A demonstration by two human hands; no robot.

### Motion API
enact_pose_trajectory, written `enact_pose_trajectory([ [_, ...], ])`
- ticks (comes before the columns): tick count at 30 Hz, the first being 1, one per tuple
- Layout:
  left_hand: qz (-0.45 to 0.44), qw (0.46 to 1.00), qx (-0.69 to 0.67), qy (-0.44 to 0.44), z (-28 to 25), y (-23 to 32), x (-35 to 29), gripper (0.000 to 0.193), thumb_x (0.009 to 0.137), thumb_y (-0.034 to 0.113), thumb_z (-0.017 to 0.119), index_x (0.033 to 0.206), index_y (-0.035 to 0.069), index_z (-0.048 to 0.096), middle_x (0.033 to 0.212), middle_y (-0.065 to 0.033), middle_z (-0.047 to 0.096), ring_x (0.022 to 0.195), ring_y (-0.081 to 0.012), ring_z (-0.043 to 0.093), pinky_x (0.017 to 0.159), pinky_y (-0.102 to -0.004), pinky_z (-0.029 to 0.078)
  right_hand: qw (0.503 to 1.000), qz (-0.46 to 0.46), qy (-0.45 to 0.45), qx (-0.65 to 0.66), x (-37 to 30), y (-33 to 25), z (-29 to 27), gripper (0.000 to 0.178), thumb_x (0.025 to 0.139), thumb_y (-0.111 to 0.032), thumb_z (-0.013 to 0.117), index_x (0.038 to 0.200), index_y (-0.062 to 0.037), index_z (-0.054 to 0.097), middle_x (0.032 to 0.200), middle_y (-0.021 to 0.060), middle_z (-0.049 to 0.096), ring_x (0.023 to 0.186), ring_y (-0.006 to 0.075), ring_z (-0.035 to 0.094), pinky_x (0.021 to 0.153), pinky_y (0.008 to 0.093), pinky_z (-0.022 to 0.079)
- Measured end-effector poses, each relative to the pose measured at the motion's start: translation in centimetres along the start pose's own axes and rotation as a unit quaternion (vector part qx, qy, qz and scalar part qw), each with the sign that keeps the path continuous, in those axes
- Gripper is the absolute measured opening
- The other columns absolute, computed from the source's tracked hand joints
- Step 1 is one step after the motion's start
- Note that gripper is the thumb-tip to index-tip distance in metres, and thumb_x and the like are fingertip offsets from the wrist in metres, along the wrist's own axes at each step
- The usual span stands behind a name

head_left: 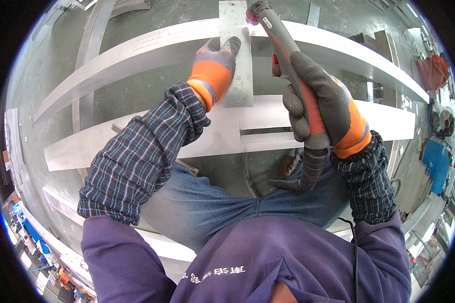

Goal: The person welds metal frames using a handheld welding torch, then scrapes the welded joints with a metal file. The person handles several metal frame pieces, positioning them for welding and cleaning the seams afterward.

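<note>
- The left hand (215, 70), in an orange and grey glove, bears on the metal plate (243, 76) with its fingers bent and thumb on the upper face, over the left edge; the plate's underside is hidden, so I cannot tell whether it grips or only presses.
- The right hand (328, 98), gloved alike, is wrapped firmly around the red and grey handle of a welding torch (311, 108).
- The torch slants away from the person, its nozzle (251, 19) by the plate's right edge, above the far beam (151, 45); whether it touches is unclear.
- The plate lies crosswise over the far beam, its far end passing that beam's far edge and its near end resting on the near beam (86, 146).
- Just right of the plate's near end, a long narrow slot opens in the near beam.
- Between the beams, bare floor (136, 88) leaves open room left of the plate; on the right, the torch and right hand take up much of that gap.
- A cross beam (86, 60) runs beneath both beams toward their left ends.
- The person's jeans (202, 202) are close to the near beam's near edge, with the torch cable (311, 174) bending above them.
- Well beyond the beams' right ends stands a blue box (436, 164).
</note>
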State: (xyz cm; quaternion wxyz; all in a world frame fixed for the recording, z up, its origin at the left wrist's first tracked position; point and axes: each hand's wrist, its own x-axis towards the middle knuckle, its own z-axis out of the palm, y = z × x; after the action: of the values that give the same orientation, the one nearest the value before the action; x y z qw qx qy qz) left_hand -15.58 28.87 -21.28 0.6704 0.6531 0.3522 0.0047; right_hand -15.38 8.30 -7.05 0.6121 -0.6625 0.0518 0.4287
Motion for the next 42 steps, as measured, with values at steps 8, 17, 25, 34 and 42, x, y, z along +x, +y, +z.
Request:
enact_pose_trajectory([
  [8,0.002,0.999,-0.035,-0.018,-0.2,0.3,-0.4,0.044,0.098,0.029,0.074,0.129,-0.002,0.067,0.112,-0.0088,0.073,0.095,-0.0171,0.064,0.086,-0.0288,0.051,1.000,-0.002,-0.002,-0.010,-0.2,0.1,0.0,0.059,0.105,-0.056,0.050,0.132,-0.0037,0.057,0.065,0.0004,0.058,0.041,0.0111,0.058,0.037,0.0259,0.051],
  [17,-0.002,1.000,-0.009,-0.009,-0.1,-0.5,0.3,0.047,0.099,0.030,0.073,0.133,-0.002,0.064,0.119,-0.0107,0.071,0.102,-0.0188,0.063,0.092,-0.0288,0.050,1.000,-0.004,-0.012,-0.016,-0.3,0.5,-0.3,0.061,0.105,-0.058,0.049,0.133,-0.0036,0.056,0.065,0.0000,0.057,0.041,0.0107,0.058,0.038,0.0252,0.051],
  [25,-0.004,1.000,0.011,-0.017,-0.3,0.1,-0.2,0.051,0.099,0.033,0.072,0.135,-0.002,0.063,0.121,-0.0128,0.071,0.104,-0.0212,0.064,0.094,-0.0296,0.050,1.000,0.010,-0.009,-0.006,-0.6,0.6,-0.2,0.062,0.105,-0.057,0.050,0.134,-0.0030,0.056,0.064,0.0000,0.056,0.040,0.0114,0.057,0.036,0.0248,0.049],
  [34,-0.008,1.000,-0.005,-0.026,-0.3,0.7,-0.8,0.051,0.098,0.033,0.073,0.135,-0.002,0.063,0.120,-0.0117,0.071,0.103,-0.0197,0.063,0.093,-0.0291,0.050,0.999,0.021,-0.037,0.000,-1.0,0.5,-0.6,0.058,0.102,-0.059,0.054,0.126,-0.0062,0.057,0.067,0.0024,0.058,0.047,0.0133,0.059,0.040,0.0268,0.049],
  [42,0.017,0.999,-0.025,-0.021,-0.1,0.8,-1.4,0.052,0.098,0.037,0.071,0.132,-0.001,0.062,0.117,-0.0152,0.072,0.103,-0.0279,0.065,0.094,-0.0353,0.049,0.998,0.005,0.011,0.056,-1.7,-0.1,-0.3,0.059,0.106,-0.054,0.049,0.133,-0.0019,0.051,0.061,0.0025,0.056,0.037,0.0135,0.054,0.031,0.0260,0.044],
])
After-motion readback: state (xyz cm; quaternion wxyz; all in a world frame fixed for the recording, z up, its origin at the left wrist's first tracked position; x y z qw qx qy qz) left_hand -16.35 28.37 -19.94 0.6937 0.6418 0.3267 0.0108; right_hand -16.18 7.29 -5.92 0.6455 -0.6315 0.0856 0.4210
